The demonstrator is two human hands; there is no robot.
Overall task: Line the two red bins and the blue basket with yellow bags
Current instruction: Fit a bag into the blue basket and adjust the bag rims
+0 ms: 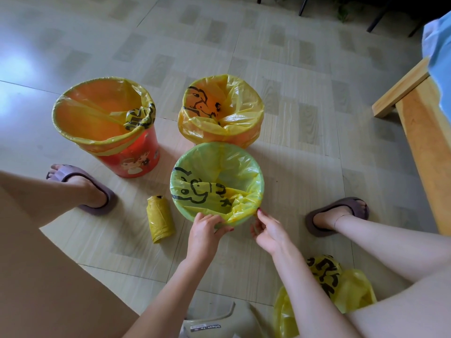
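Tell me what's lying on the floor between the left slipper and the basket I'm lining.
A roll of yellow bags, lying on its side, seen in the head view.

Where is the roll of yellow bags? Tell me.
In the head view, the roll of yellow bags lies on the floor, left of the blue basket.

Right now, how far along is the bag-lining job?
Both red plastic bins, the left one and the far one, already wear yellow bags. The left hand and right hand are tucking a bag over the round basket's near rim. Little remains beyond finishing that tuck.
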